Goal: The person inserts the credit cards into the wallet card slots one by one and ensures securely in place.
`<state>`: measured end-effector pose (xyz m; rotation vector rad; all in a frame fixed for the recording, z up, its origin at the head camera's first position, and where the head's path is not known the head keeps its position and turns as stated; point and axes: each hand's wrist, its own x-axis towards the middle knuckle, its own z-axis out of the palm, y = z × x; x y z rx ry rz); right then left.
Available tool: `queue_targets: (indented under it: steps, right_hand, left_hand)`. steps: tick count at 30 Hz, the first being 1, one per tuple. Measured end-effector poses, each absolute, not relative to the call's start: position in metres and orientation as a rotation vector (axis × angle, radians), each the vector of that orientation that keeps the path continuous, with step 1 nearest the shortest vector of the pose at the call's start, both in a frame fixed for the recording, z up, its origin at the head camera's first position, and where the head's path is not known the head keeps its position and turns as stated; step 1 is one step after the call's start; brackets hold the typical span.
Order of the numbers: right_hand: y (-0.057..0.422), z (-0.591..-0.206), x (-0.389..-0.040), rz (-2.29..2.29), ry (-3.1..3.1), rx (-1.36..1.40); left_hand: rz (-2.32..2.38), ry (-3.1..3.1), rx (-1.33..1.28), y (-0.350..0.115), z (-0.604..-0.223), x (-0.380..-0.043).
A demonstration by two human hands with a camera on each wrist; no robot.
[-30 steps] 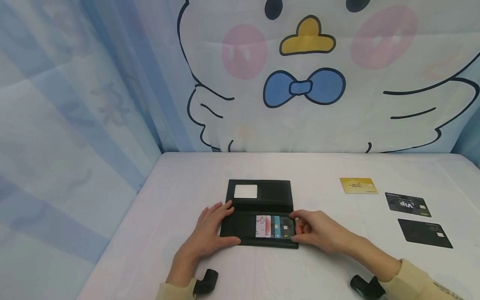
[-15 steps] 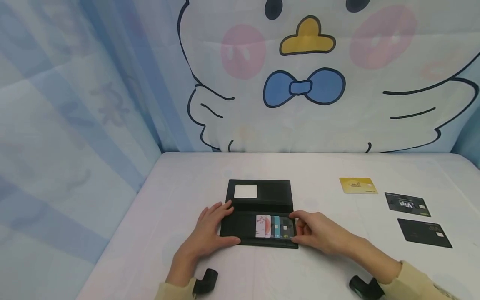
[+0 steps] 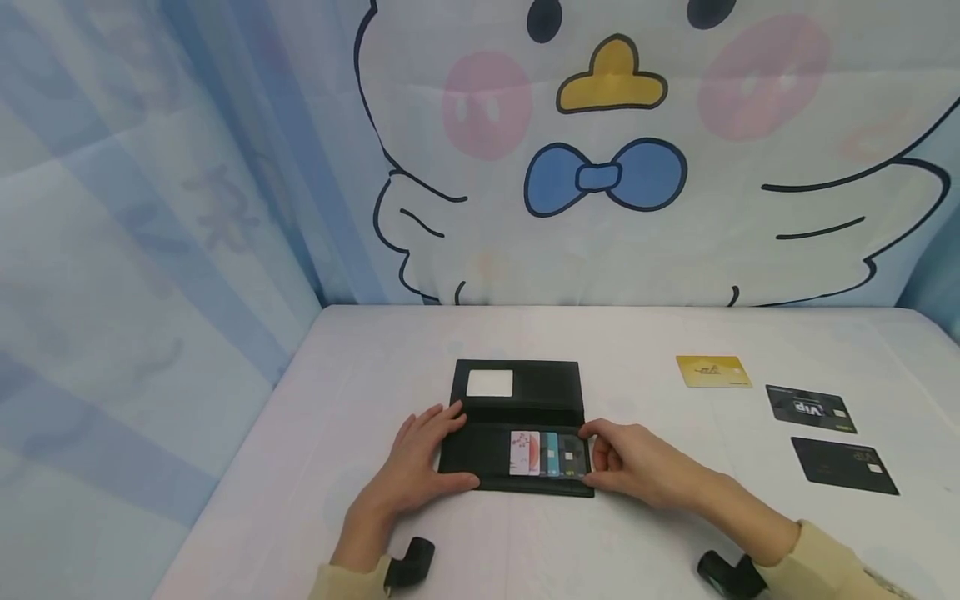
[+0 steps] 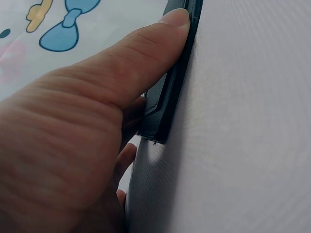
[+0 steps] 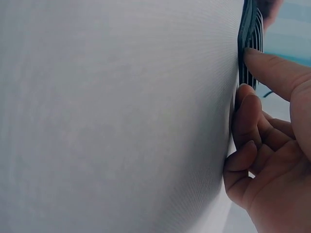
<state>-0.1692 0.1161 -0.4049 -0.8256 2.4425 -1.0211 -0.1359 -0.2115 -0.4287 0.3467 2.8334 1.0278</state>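
Note:
A black card wallet (image 3: 474,458) lies unfolded on the table, its upper flap showing a white rectangle (image 3: 490,383). Overlapping cards sit in its lower half: a pink and white card (image 3: 520,453), a blue one (image 3: 552,454) and a dark card (image 3: 572,457) at the right. My left hand (image 3: 420,460) rests on the wallet's left side with spread, fairly straight fingers; its thumb (image 4: 160,41) lies along the near edge. With thumb and index finger, my right hand (image 3: 648,465) pinches the dark card by its edges. The right wrist view shows that thumb (image 5: 267,68) against the stack's edge.
To the right lie a gold card (image 3: 714,372), a dark VIP card (image 3: 810,408) and a black card (image 3: 845,466). A white cloth covers the table (image 3: 525,550). Printed curtains (image 3: 600,258) rise behind and at the left.
Both hands and the wallet hold their places. Only a very slight shift of the whole head view shows.

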Motion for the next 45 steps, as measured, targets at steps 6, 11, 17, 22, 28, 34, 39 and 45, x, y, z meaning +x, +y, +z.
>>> queue_targets:
  steps: [6,11,17,22,28,34,39,45]
  right_hand:
    - [0.116,-0.407,-0.17,-1.0,2.431,-0.846]
    - [0.116,-0.408,-0.17,-0.989,2.433,-0.852]
    - [0.124,-0.407,-0.169,-1.026,2.452,-0.784]
    - [0.133,-0.405,-0.171,-1.044,2.496,-0.781]
    - [0.142,-0.401,-0.171,-1.024,2.521,-0.793]
    - [0.16,-0.4,-0.17,-1.002,2.609,-0.784]
    - [0.184,-0.396,-0.169,-0.958,2.676,-0.701]
    - [0.22,-0.393,-0.168,-0.896,2.753,-0.585]
  left_hand:
    - [1.023,2.833,0.34,-0.212,-0.43,-0.136]
    - [1.017,2.84,0.331,-0.211,-0.431,-0.136]
    - [1.024,2.835,0.348,-0.21,-0.431,-0.137]
    - [1.015,2.843,0.345,-0.21,-0.432,-0.138]
    - [1.01,2.853,0.333,-0.211,-0.432,-0.137]
    - [1.011,2.853,0.322,-0.211,-0.433,-0.136]
    - [1.017,2.849,0.305,-0.21,-0.433,-0.136]
    - [1.014,2.849,0.296,-0.209,-0.431,-0.135]
